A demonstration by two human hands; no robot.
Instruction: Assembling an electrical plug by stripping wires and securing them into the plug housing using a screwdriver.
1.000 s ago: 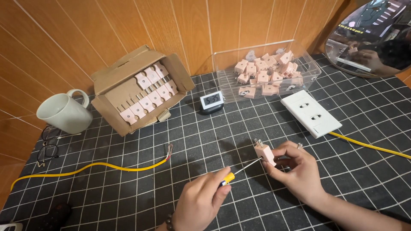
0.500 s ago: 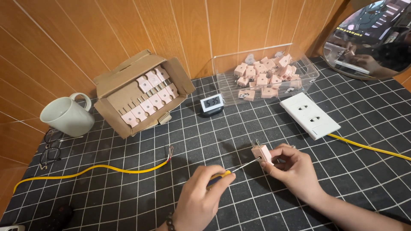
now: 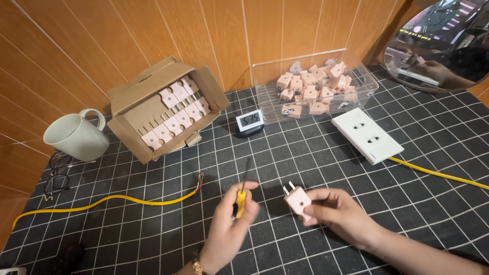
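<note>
My left hand (image 3: 227,230) grips a small screwdriver (image 3: 241,193) with a yellow handle, its dark shaft pointing up and away from me. My right hand (image 3: 340,212) holds a pink plug (image 3: 298,200) by its body, the two metal prongs pointing up and left. The screwdriver and the plug are apart, roughly a hand's width between them. Both hands hover low over the black gridded mat (image 3: 285,153) near the front edge.
A yellow cable (image 3: 109,199) with bared wire ends lies left of my hands. Behind are a cardboard box (image 3: 153,107) of pink plugs, a clear tray (image 3: 318,86) of pink plugs, a small digital clock (image 3: 250,122), a white socket strip (image 3: 367,135), a white mug (image 3: 76,136), glasses (image 3: 56,175).
The screwdriver tip was against the plug; now my left hand has drawn it away and turned it upright. My right hand has rotated the plug and lowered it slightly.
</note>
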